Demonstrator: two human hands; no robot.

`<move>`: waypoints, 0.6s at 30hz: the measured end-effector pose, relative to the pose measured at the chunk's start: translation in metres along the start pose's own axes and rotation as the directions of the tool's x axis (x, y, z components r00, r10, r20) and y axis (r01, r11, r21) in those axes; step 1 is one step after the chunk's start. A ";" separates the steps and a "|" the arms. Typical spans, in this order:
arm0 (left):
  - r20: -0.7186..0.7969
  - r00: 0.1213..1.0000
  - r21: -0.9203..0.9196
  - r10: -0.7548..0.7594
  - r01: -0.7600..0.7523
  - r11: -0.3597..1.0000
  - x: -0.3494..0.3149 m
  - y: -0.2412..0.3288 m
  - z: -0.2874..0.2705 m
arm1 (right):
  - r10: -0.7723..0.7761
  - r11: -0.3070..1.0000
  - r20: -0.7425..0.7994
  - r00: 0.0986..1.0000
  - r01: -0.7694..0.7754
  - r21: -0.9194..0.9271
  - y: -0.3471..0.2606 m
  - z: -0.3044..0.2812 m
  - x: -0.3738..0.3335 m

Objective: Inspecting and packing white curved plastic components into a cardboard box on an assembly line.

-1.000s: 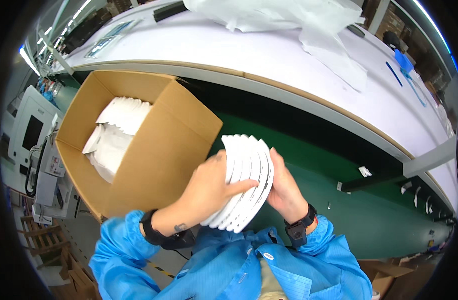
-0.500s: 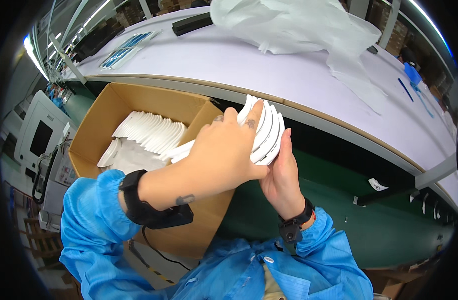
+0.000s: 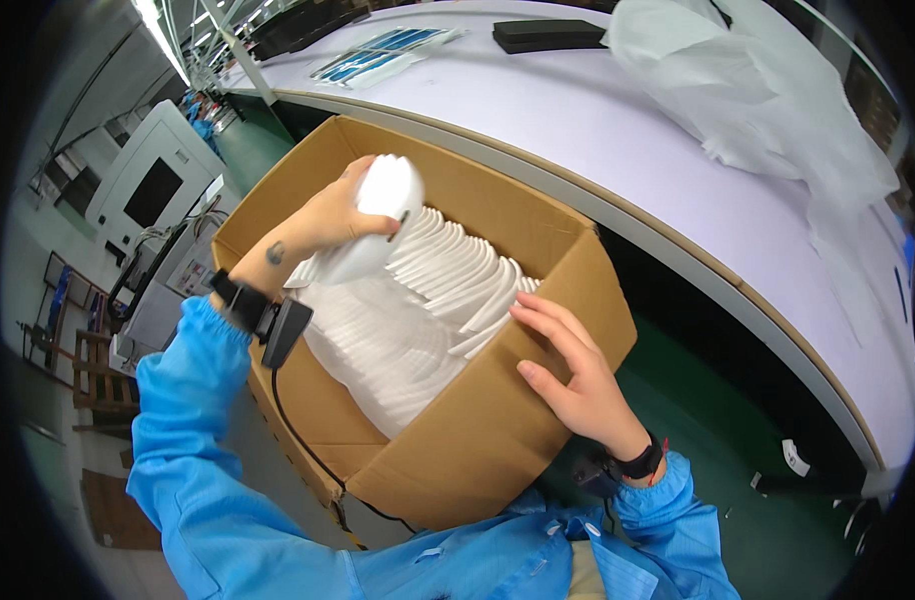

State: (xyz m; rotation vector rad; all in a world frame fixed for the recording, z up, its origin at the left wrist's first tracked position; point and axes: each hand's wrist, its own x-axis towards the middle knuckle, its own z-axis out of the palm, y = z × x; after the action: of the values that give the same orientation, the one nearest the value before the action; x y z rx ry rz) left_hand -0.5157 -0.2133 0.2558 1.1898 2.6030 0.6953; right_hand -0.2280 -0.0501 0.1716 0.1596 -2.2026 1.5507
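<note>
White moulded pieces (image 3: 418, 300) fill a plain brown cardboard box (image 3: 478, 450). Beyond the left hand (image 3: 340, 212), the surface (image 3: 578, 120) is pale lilac; sleeves (image 3: 208, 480) bright blue, floor (image 3: 718, 400) green.

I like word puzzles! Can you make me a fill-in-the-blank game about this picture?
1. The left hand holds a stack of white ____.
2. The stack is over a cardboard ____.
3. The right hand rests on the box's ____.
4. Both sleeves are ____.

Missing words: pieces; box; rim; blue
</note>
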 end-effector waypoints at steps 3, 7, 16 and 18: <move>-0.047 0.979 0.202 -0.198 0.203 0.958 0.017 -0.102 0.010 | 0.037 0.995 -0.044 0.998 -0.041 -0.093 0.003 -0.003 -0.006; 0.024 0.926 0.415 -0.377 0.334 0.846 0.003 -0.209 0.009 | 0.169 0.985 -0.204 0.964 -0.155 0.081 0.025 -0.017 -0.024; 0.122 0.843 0.500 -0.525 0.405 0.766 0.019 -0.279 0.066 | 0.470 0.881 -0.599 0.648 -0.306 0.360 0.066 -0.052 -0.076; 0.102 0.868 0.426 -0.487 0.404 0.809 0.012 -0.304 0.066 | 0.530 0.847 -0.608 0.591 -0.394 0.356 0.074 -0.051 -0.090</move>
State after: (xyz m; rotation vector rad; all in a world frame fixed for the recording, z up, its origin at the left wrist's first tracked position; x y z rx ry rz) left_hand -0.7005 -0.3542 0.0490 0.6200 2.7530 -0.0518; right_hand -0.1580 0.0102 0.0840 -0.8939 -1.5338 1.6915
